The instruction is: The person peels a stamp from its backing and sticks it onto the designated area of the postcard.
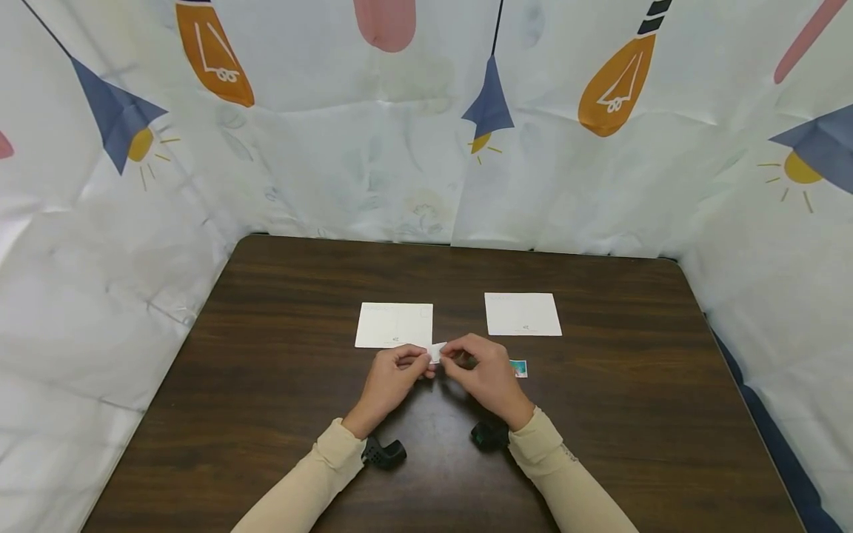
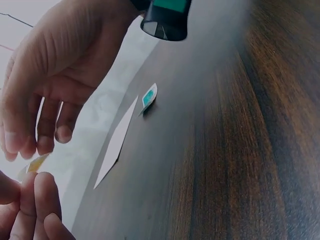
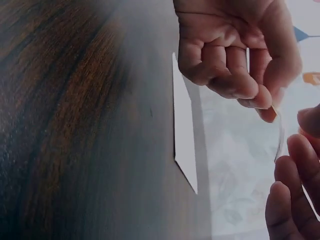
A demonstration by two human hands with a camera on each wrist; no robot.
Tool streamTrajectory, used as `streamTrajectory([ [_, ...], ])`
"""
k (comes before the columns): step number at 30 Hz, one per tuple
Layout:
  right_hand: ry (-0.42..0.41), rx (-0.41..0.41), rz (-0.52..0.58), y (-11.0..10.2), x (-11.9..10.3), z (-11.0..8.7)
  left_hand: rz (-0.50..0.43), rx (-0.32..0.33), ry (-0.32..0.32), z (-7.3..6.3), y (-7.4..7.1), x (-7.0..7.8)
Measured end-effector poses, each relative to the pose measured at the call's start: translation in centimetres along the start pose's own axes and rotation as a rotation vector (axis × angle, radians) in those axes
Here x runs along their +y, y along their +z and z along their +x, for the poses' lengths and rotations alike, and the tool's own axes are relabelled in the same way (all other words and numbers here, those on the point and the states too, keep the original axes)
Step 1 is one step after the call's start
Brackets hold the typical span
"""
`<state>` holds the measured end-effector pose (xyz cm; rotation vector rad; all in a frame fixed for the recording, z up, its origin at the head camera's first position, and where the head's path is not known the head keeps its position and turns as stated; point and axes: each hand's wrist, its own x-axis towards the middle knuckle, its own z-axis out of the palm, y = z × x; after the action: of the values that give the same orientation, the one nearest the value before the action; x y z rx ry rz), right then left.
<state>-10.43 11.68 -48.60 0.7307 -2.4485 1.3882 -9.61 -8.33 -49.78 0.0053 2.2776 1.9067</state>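
A small stamp (image 1: 436, 352), its pale side up in the head view, is held between my two hands above the table. My left hand (image 1: 397, 372) pinches its left edge between thumb and forefinger. My right hand (image 1: 489, 374) pinches the opposite edge, its other fingers curled loosely. In the left wrist view the stamp (image 2: 37, 163) shows a yellow-orange face, partly covered by fingertips. A white postcard (image 1: 395, 324) lies just beyond my left hand. A second stamp (image 1: 519, 368), teal-coloured, lies beside my right hand, its corner curling up off the table in the left wrist view.
Another white postcard (image 1: 523, 314) lies farther back to the right on the dark wooden table (image 1: 266, 377). A patterned white curtain (image 1: 333, 163) hangs behind the table and along its sides. Black wrist cameras (image 1: 384, 453) sit under both sleeves.
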Motion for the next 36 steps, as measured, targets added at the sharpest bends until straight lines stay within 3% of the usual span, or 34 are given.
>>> streamTrajectory([
  [19, 0.047, -0.063, -0.080, 0.64, -0.22, 0.14, -0.046, -0.051, -0.053, 0.08, -0.20, -0.01],
  [36, 0.050, -0.026, -0.110, 0.49, -0.11, 0.06, -0.042, -0.068, -0.057, -0.27, -0.01, 0.41],
])
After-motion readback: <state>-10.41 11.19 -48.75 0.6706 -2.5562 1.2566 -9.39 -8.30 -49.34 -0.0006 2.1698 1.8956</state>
